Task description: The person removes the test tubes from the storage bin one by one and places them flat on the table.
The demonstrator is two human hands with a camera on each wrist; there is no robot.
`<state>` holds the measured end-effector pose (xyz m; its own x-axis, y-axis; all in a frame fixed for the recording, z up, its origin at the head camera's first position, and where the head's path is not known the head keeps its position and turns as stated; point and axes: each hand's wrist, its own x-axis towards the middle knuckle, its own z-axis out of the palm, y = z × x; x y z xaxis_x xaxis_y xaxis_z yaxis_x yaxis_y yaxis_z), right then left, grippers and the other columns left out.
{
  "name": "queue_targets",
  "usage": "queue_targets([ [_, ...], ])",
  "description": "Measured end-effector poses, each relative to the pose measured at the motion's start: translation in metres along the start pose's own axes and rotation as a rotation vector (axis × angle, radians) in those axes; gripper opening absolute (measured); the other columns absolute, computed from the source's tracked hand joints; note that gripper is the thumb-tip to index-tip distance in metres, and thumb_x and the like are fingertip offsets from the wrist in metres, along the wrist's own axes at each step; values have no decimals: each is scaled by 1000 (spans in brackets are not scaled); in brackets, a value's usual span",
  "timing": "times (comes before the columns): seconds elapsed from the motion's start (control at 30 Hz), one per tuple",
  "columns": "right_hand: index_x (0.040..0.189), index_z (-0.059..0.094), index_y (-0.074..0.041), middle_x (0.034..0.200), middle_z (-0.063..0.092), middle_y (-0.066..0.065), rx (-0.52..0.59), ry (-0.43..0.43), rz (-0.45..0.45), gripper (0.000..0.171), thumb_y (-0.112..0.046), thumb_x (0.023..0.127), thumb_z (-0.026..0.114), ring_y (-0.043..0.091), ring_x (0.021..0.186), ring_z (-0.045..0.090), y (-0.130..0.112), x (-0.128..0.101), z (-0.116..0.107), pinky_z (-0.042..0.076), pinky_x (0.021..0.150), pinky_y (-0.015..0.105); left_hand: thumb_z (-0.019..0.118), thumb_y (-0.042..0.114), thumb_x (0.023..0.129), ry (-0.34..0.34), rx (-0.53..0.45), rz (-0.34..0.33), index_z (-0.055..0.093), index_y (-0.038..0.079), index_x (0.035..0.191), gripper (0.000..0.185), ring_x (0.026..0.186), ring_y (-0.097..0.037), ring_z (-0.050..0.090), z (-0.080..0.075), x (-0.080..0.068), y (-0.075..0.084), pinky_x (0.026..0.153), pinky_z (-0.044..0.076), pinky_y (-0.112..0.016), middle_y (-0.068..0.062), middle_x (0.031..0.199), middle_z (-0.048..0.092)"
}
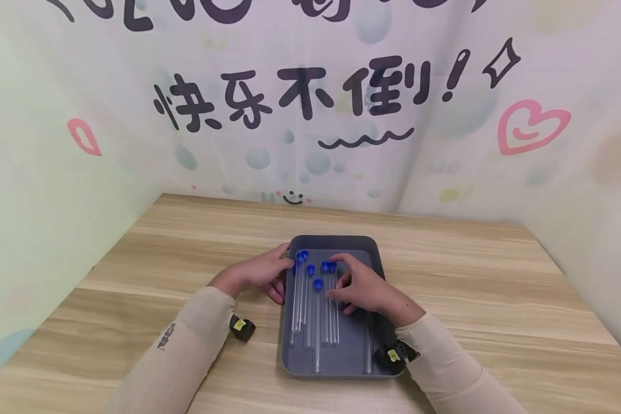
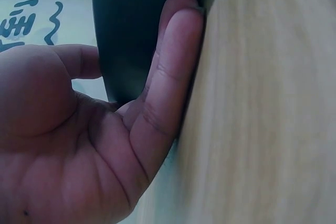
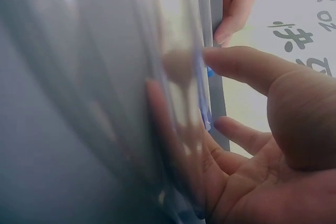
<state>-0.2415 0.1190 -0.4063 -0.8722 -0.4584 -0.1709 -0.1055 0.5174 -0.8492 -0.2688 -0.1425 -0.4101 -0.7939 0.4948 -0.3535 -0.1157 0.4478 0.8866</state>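
A grey tray (image 1: 341, 365) stands on the table, with several clear test tubes (image 1: 318, 333) with blue caps lying lengthwise in it. My left hand (image 1: 261, 270) grips its left wall, thumb at the rim and fingers along the outside; the left wrist view shows the dark tray wall (image 2: 131, 30) between thumb and fingers. Over the tray's right half reaches my right hand (image 1: 362, 284), forefinger by the blue caps (image 1: 326, 266) of two tubes and thumb lower beside them. In the right wrist view, thumb and fingers are spread beside blurred tubes. The right hand hides the top of the rightmost tube (image 1: 368, 351).
The wood-grain table (image 1: 212, 230) extends around the tray. Behind it hangs a white printed cloth (image 1: 310, 167) with black lettering. A black wrist camera (image 1: 242, 328) is at the left cuff, another (image 1: 390, 353) over the tray's lower right corner.
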Motion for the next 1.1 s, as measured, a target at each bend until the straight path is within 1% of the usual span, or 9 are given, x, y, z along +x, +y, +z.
queue_targets([
  [0.23,150,34,-10,86,60,9,-3,0,-1,75,-12,88,76,17,62,63,-1,0,0,62,55,35,30,26,110,2,-7,-13,9,34,160,54,71,-27,71,0,-1,1,65,64,-43,-20,97,68],
  [0.63,150,34,-12,86,61,9,-6,3,19,76,-13,87,78,18,62,64,-1,0,0,61,55,35,31,26,110,-6,-15,-3,8,34,160,56,71,-27,71,1,-1,2,65,64,-43,-20,97,67],
  [1.1,152,30,-12,84,60,8,-14,4,-5,81,-13,87,78,17,62,63,1,1,0,61,55,35,30,25,110,-4,-16,-2,8,32,160,55,71,-28,72,1,-1,3,65,64,-43,-21,97,68],
])
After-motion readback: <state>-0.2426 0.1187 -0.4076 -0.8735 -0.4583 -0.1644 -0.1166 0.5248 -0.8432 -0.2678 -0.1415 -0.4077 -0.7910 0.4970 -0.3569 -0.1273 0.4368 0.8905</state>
